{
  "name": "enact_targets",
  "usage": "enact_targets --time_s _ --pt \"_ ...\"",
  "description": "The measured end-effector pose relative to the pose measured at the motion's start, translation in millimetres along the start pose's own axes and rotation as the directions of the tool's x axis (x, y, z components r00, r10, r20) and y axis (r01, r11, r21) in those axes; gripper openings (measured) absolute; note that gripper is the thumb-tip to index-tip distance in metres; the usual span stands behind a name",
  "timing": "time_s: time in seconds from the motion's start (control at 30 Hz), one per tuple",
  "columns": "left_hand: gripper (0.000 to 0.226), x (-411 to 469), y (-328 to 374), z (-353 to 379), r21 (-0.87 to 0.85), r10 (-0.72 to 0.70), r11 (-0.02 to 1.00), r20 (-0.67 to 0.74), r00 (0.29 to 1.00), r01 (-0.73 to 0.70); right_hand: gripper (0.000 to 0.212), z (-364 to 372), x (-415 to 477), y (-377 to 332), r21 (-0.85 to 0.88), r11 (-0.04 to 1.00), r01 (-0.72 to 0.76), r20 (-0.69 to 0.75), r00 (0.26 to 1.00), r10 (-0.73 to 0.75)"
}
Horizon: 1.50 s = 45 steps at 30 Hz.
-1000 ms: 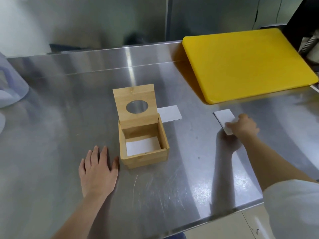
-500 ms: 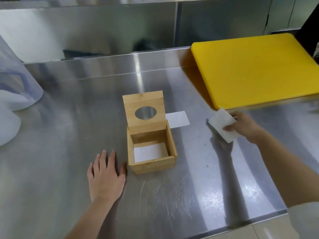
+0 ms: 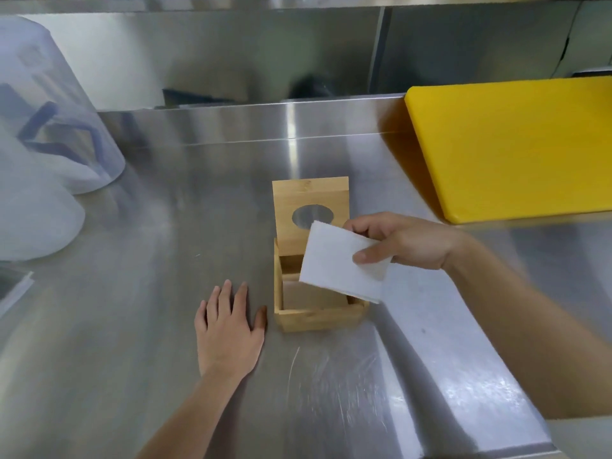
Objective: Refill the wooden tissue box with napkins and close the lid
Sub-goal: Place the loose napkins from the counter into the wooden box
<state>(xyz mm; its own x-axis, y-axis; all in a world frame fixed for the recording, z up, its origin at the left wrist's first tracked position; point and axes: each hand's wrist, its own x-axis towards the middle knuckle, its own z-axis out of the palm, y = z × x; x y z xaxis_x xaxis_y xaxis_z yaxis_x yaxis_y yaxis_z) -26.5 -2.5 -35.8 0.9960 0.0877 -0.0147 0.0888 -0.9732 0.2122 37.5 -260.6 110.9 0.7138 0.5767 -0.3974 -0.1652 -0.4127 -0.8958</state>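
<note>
A small wooden tissue box (image 3: 318,318) stands on the steel table (image 3: 165,293), its lid (image 3: 309,200) with an oval hole raised upright at the back. A white napkin lies inside on the bottom, partly hidden. My right hand (image 3: 404,241) pinches a folded white napkin (image 3: 341,266) and holds it tilted just above the box's open top. My left hand (image 3: 228,329) rests flat on the table, fingers spread, its thumb close to the box's left wall.
A yellow cutting board (image 3: 516,144) lies at the back right. Translucent plastic containers (image 3: 49,127) stand at the far left. A steel back wall (image 3: 265,51) rises behind the table. The table's front edge runs at the lower right.
My right hand lifted the napkin off the table near the cutting board and carried it left to above the box. The left hand stayed flat. The loose napkin behind the box is now hidden.
</note>
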Motion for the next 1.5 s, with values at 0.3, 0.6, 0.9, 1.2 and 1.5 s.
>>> enact_targets --time_s 0.3,0.6,0.9,1.2,1.5 --pt "0.069 0.0 -2.7 7.7 -0.007 -0.009 1.0 -0.033 0.999 0.008 0.01 46.0 59.6 2.3 -0.578 0.801 -0.158 0.07 0.968 0.241" --pt "0.064 1.3 -4.5 8.0 0.005 -0.012 1.0 -0.021 1.0 0.012 0.026 63.3 74.5 10.3 -0.766 0.612 -0.196 -0.025 0.961 0.275" --pt "0.068 2.3 -7.1 9.1 0.02 0.004 1.0 -0.008 1.0 -0.004 0.018 70.6 77.1 20.4 -0.85 0.497 -0.175 -0.09 0.977 0.192" --pt "0.072 1.7 -6.3 8.1 0.009 0.002 1.0 -0.004 1.0 -0.001 0.029 65.4 66.3 18.0 -0.889 0.45 -0.087 -0.052 0.995 0.09" --pt "0.073 1.2 -5.6 8.9 0.012 -0.008 1.0 -0.004 1.0 0.008 0.02 -2.6 22.1 -14.9 -0.639 0.74 -0.21 -0.205 0.974 0.1"
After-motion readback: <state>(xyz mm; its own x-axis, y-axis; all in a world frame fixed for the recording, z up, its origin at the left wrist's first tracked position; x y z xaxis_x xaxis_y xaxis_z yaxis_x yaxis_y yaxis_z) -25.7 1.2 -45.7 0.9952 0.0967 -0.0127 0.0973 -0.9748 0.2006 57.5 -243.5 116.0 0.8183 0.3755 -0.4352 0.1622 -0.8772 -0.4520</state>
